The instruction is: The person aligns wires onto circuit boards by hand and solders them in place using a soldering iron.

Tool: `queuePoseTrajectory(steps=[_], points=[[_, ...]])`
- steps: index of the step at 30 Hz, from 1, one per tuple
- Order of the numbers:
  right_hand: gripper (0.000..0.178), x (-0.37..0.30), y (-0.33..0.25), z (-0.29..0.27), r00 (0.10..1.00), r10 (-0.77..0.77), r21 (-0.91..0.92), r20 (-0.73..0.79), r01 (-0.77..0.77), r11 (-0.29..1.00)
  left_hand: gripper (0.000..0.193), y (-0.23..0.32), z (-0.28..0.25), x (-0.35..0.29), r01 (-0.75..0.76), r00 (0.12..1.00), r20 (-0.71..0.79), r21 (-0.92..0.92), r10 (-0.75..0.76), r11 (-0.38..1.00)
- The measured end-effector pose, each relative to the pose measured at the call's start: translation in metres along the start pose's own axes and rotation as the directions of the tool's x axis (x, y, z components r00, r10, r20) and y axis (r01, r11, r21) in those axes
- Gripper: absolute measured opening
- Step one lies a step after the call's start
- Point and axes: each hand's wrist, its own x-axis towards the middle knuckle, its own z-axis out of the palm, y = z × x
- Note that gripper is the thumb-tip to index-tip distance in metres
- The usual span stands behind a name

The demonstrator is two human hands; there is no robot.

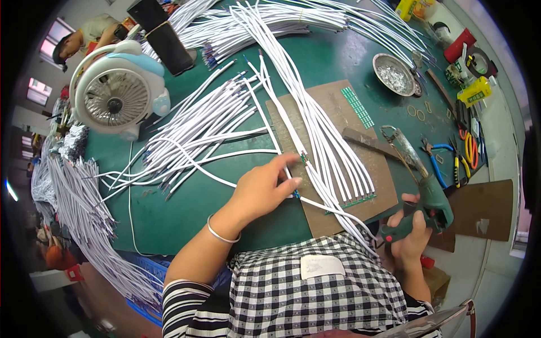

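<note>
My left hand (pixel 260 191) reaches over a brown board (pixel 293 121), thumb and index finger apart. Its index fingertip is at a small green joint (pixel 304 158) on a bunch of white cables (pixel 307 112); whether it touches cannot be told. Just below the thumb, one more white cable (pixel 329 206) with a blue end runs toward my lap. My right hand (pixel 410 239) is wrapped round the handle of a green soldering gun (pixel 435 205), whose metal front points up and away over the table. A row of cable ends meets a green circuit strip (pixel 360 199) on the board.
Loose white cables (pixel 208 112) lie at left on the green table (pixel 186 228). A fan (pixel 115 101) stands far left. On the right are a metal bowl (pixel 393 75), a wooden bar (pixel 375 145), pliers (pixel 437 160) and a green board panel (pixel 357 107). Another person (pixel 93 36) is beyond the fan.
</note>
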Motion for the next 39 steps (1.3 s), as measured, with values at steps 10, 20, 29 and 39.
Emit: queuePoseTrajectory(steps=[10, 20, 29, 39], points=[[0.039, 0.014, -0.018, -0.027, 0.984, -0.123, 0.118, -0.128, 0.138, 0.983, 0.028, 0.009, 0.008, -0.021, -0.038, 0.983, 0.178, 0.005, 0.036, 0.999], [0.037, 0.008, -0.02, -0.033, 0.982, -0.123, 0.152, -0.143, 0.144, 0.978, 0.023, 0.017, 0.008, -0.034, -0.018, 0.966, 0.229, -0.396, 0.118, 0.918], [0.037, 0.007, -0.019, -0.035, 0.979, -0.111, 0.166, -0.174, 0.14, 0.976, 0.026, 0.032, 0.002, -0.035, -0.193, 0.971, 0.067, -0.338, 0.228, 0.921], [0.034, 0.021, -0.018, -0.039, 0.978, -0.128, 0.234, -0.165, 0.165, 0.958, 0.015, 0.057, -0.232, -0.14, -0.433, 0.65, -0.673, 0.053, 0.353, 0.9]])
